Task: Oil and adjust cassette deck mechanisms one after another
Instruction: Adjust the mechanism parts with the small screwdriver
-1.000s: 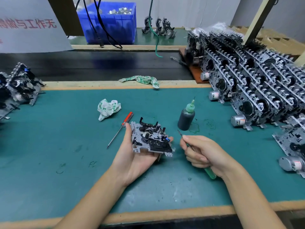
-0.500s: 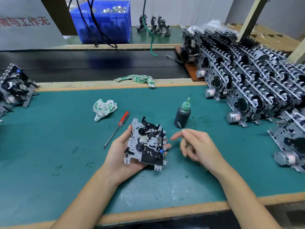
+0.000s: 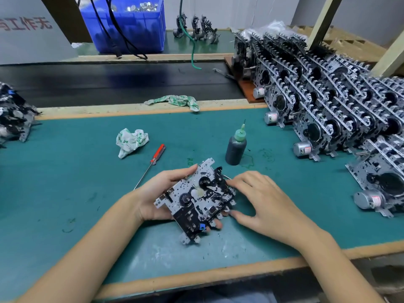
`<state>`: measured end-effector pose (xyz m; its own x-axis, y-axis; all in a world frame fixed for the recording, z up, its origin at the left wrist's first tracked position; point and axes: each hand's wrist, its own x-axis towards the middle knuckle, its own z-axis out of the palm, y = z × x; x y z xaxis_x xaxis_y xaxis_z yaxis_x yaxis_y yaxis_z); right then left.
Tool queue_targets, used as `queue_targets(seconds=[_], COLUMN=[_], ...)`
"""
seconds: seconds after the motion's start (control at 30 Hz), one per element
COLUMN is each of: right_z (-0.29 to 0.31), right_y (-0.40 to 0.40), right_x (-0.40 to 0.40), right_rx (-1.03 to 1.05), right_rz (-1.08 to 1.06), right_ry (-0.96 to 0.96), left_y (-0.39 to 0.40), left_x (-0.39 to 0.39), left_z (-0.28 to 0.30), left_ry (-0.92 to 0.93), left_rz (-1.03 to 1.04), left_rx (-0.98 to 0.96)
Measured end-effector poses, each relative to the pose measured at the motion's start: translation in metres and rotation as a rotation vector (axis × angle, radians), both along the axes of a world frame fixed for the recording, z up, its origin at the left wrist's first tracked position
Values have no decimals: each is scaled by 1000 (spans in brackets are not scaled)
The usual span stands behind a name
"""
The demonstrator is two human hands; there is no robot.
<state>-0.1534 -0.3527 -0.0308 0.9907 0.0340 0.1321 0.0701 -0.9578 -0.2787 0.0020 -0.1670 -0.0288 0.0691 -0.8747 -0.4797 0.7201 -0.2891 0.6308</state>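
My left hand [image 3: 161, 193] grips a cassette deck mechanism [image 3: 196, 200] from beneath, a perforated metal plate with black parts held tilted above the green mat. My right hand [image 3: 264, 200] is at the plate's right edge, thumb and fingertips touching it. The thin metal tip of a tool [image 3: 228, 176] sticks out beside the index finger; the rest of the tool is hidden under that hand. A dark oil bottle [image 3: 235, 148] with a green nozzle stands upright just behind the mechanism.
A red-handled screwdriver [image 3: 157, 154] and a crumpled rag [image 3: 131, 141] lie to the left. Several motorised mechanisms [image 3: 328, 110] are stacked on the right, and more [image 3: 13, 119] at the left edge. Behind run a black conveyor belt [image 3: 109, 84], a second rag [image 3: 175, 100] and a blue bin [image 3: 131, 27].
My left hand has turned the mechanism up and tilted it. My right hand moved left from beside it onto its right edge, and the tool's green handle is out of sight.
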Motion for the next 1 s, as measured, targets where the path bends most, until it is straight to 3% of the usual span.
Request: queue_targets(seconds=[0.17, 0.27, 0.33, 0.43, 0.5, 0.63, 0.87, 1.0], right_z=[14, 22, 23, 8, -8, -15, 5, 17], right_y=[-5, -7, -9, -10, -10, -12, -10, -9], right_x=[3, 19, 38, 64, 71, 71, 50, 48], right_rx=[224, 615, 808, 861, 866, 884, 1150, 1619], right_rz=[-27, -225, -459, -621, -650, -608, -460, -389], right_ry=[-21, -445, -550, -212, -120, -235, -729, -717], left_y=[-5, -5, -5, -6, -6, -7, -9, -7], left_x=[11, 10, 8, 7, 7, 9, 10, 9], left_z=[0, -6, -10, -16, -21, -22, -24, -19], left_ry=[-14, 52, 91, 164, 225, 268, 254, 293], left_rz=[-10, 21, 34, 26, 22, 31, 95, 99], left_rx=[4, -61, -128, -231, -271, -288, -218, -201])
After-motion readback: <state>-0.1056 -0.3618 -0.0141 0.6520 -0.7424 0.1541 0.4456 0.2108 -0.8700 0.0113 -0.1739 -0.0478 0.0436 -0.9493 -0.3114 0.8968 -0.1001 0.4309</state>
